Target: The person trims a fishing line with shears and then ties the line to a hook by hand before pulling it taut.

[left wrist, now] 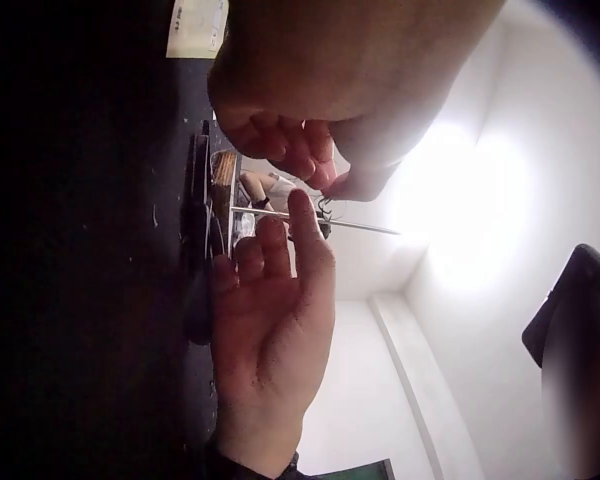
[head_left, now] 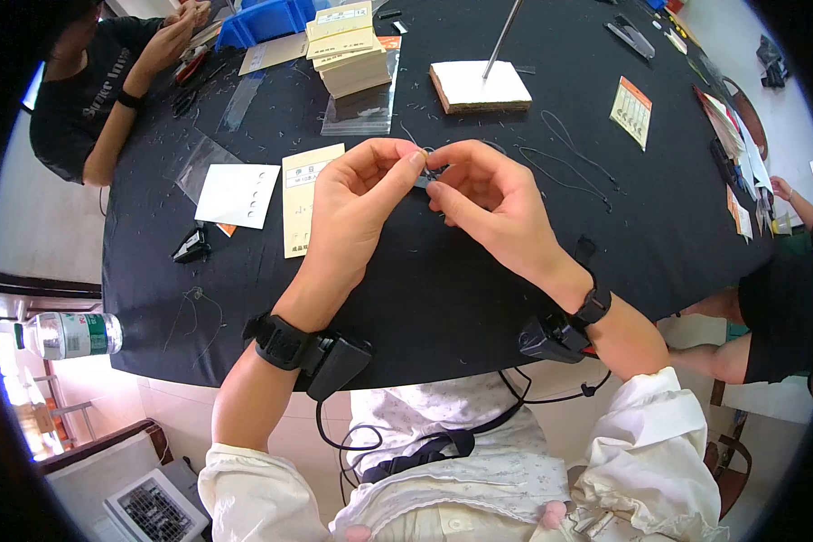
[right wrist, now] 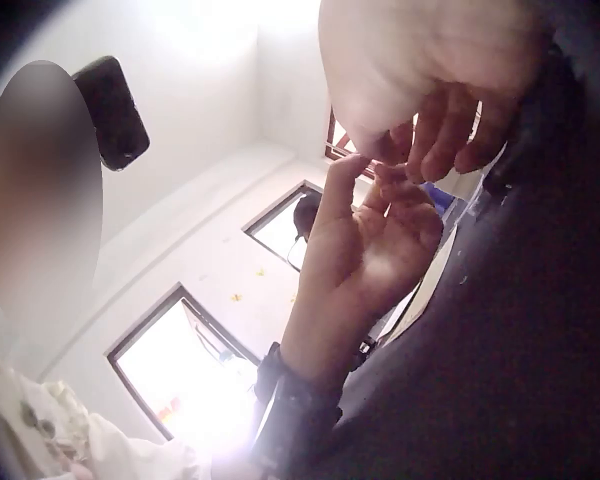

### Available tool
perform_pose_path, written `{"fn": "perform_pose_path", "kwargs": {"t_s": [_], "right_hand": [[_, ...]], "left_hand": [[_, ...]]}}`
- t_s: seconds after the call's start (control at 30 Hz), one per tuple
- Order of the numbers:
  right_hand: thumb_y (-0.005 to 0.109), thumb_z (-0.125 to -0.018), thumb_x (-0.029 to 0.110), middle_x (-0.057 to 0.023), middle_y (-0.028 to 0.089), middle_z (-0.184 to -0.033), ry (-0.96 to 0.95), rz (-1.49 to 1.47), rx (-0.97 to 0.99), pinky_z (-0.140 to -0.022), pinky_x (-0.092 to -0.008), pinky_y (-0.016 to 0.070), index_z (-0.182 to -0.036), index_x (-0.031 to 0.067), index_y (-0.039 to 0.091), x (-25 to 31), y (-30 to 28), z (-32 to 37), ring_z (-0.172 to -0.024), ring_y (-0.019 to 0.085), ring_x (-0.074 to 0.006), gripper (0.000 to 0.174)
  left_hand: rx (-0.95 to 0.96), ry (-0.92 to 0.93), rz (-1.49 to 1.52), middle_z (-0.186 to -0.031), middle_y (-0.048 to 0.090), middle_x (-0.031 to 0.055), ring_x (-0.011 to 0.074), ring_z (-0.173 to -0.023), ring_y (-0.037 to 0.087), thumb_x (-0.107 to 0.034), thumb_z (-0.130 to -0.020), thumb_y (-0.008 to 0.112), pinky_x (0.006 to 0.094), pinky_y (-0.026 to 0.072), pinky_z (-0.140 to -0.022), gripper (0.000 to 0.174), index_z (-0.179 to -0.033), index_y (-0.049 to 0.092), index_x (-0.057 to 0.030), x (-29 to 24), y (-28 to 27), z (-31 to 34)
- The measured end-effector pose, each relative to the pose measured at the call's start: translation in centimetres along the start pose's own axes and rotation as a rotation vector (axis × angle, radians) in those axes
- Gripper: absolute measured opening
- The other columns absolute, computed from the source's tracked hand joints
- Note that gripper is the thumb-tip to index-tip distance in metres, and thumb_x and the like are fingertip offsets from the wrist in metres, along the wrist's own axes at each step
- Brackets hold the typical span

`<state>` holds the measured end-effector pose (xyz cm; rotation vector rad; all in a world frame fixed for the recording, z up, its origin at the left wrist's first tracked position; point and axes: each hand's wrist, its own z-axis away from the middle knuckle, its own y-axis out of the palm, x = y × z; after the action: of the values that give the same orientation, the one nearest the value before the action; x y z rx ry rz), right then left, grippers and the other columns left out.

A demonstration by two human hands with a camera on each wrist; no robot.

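Observation:
Both hands are raised above the black table, fingertips almost meeting in the head view. Thumb and forefinger of the left hand (head_left: 361,194) pinch a small thing whose details are hidden by the fingertips. The right hand (head_left: 497,203) pinches at a small dark piece (head_left: 434,172) beside it, its other fingers curled. In the left wrist view, thin dark curved pieces (left wrist: 324,208) show between the left hand (left wrist: 330,90) and the right hand (left wrist: 275,330). The right wrist view shows the left hand (right wrist: 365,250) below the right hand (right wrist: 430,80), fingertips close together; the pinched thing is not clear there.
Beyond the hands stand a white-topped block (head_left: 481,86) with a metal rod (head_left: 502,41) and a stack of cards (head_left: 348,68). A white card (head_left: 237,195), a beige card (head_left: 298,203) and a black clip (head_left: 191,245) lie left. Dark cord (head_left: 569,163) lies right.

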<state>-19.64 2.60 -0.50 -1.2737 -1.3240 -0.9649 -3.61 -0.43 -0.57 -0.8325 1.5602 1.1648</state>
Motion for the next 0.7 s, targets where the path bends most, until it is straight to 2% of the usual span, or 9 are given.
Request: {"fn": "perform_pose_path", "kwargs": {"t_s": [0.23, 0.3, 0.4, 0.63, 0.7], "right_hand": [[0.061, -0.083, 0.012, -0.0004, 0.060, -0.075, -0.014, 0.026, 0.023, -0.058, -0.0169, 0.0432, -0.087, 0.0032, 0.059, 0.22, -0.26, 0.07, -0.065, 0.056, -0.0036, 0.010], [0.061, -0.083, 0.011, -0.0006, 0.060, -0.076, -0.012, 0.003, -0.011, -0.059, -0.0169, 0.0435, -0.087, 0.0032, 0.059, 0.34, -0.37, 0.10, -0.066, 0.056, -0.0038, 0.009], [0.060, -0.083, 0.010, -0.0006, 0.060, -0.076, -0.048, -0.043, -0.027, -0.060, -0.0170, 0.0438, -0.087, 0.0031, 0.059, 0.14, -0.54, -0.04, -0.066, 0.056, -0.0040, 0.008], [0.061, -0.084, 0.012, -0.0012, 0.062, -0.076, -0.031, -0.003, -0.029, -0.059, -0.0171, 0.0442, -0.088, 0.0029, 0.061, 0.22, -0.29, -0.17, -0.066, 0.057, -0.0042, 0.010], [0.062, -0.084, 0.012, -0.0009, 0.062, -0.074, -0.016, 0.025, -0.067, -0.055, -0.0167, 0.0435, -0.089, 0.0029, 0.062, 0.19, -0.44, -0.23, -0.063, 0.057, -0.0038, 0.011]], "left_hand": [[-0.022, 0.019, 0.018, -0.085, 0.061, 0.0007, 0.0050, -0.079, 0.055, -0.011, -0.084, 0.063, 0.0183, 0.0424, -0.072, 0.012, -0.090, 0.062, -0.0012, 0.10, 0.01, -0.09], [-0.028, 0.026, -0.037, -0.079, 0.055, -0.0050, 0.0018, -0.066, 0.042, -0.016, -0.084, 0.062, 0.0165, 0.0332, -0.059, 0.016, -0.094, 0.062, -0.0032, 0.11, 0.11, -0.05], [-0.031, 0.024, -0.074, -0.078, 0.054, -0.0053, 0.0017, -0.066, 0.042, -0.016, -0.085, 0.062, 0.0165, 0.0327, -0.058, 0.016, -0.094, 0.062, -0.0032, -0.02, 0.07, -0.04], [-0.003, -0.002, -0.036, -0.081, 0.056, -0.0046, 0.0015, -0.067, 0.042, -0.016, -0.084, 0.062, 0.0163, 0.0326, -0.059, 0.015, -0.094, 0.062, -0.0037, 0.00, 0.03, -0.05], [0.037, -0.016, 0.020, -0.085, 0.061, 0.0009, 0.0050, -0.080, 0.055, -0.012, -0.084, 0.062, 0.0180, 0.0419, -0.073, 0.012, -0.090, 0.062, -0.0015, -0.12, 0.02, 0.01]]}}
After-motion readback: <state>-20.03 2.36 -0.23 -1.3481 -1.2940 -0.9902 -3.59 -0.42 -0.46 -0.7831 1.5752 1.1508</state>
